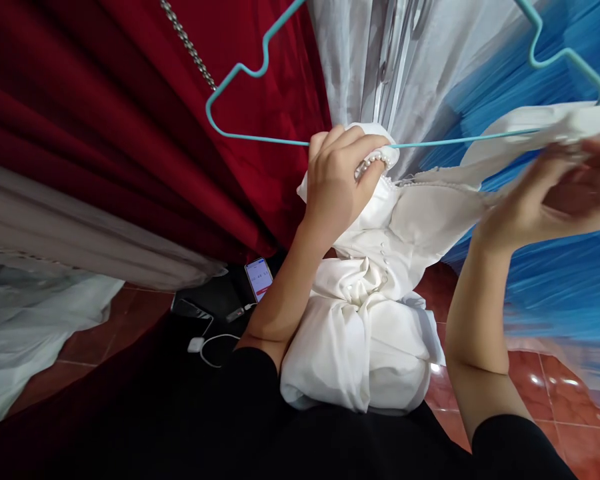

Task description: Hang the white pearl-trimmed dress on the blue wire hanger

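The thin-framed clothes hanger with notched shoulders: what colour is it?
The hanger is plain light turquoise, seen best in the head view, the only one.

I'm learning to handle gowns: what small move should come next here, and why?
Perhaps use the right hand to settle the white dress around the right corner of the hanger: white fabric already covers that corner, beside this hand, while the left hand grips the lower bar and could steady it.
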